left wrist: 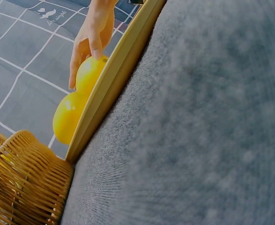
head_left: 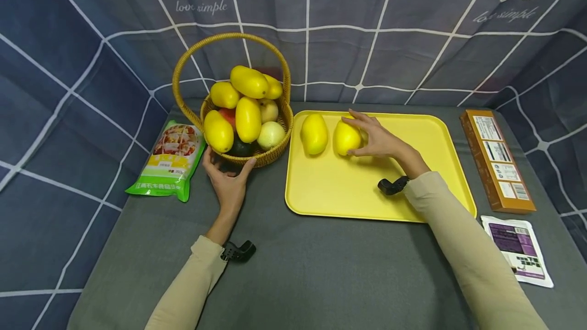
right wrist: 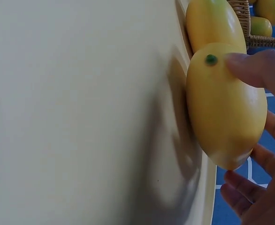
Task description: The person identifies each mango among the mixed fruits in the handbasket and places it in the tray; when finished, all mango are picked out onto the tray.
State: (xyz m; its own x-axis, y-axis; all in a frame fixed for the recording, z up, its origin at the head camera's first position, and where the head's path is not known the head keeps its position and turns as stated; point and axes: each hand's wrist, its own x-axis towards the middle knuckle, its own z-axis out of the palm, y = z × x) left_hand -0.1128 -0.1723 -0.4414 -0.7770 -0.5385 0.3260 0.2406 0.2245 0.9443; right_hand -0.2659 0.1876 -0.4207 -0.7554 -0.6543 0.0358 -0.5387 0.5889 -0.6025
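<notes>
From the head view, the right hand [head_left: 378,137] is curled partway round a smooth, oval yellow mango [head_left: 346,139], thumb at its near end and fingers at its far end. The mango is at the far side of a shallow rectangular yellow tray [head_left: 321,187], just right of a second oval yellow mango [head_left: 314,134]. The left hand [head_left: 227,180] has its fingers and thumb spread and touches the near side of a round, woven wicker basket [head_left: 270,158] heaped with fruit, left of the tray. That touch should steady the basket; light pressure seems best, since the pile is high and the upper fruit could roll.

From the left wrist view, only a sliver of the left hand shows against the wicker, so its full hold cannot be told there. The right hand comes over the fruit from above, a good angle for clearing the tray's rim.

From the right wrist view, the thumb [right wrist: 257,68] presses beside the green stem spot [right wrist: 211,59], with fingers along the far side. The skin looks glossy and may slip, so a grip across the middle would probably be surer. Whether the mango is lifted at all cannot be told.
</notes>
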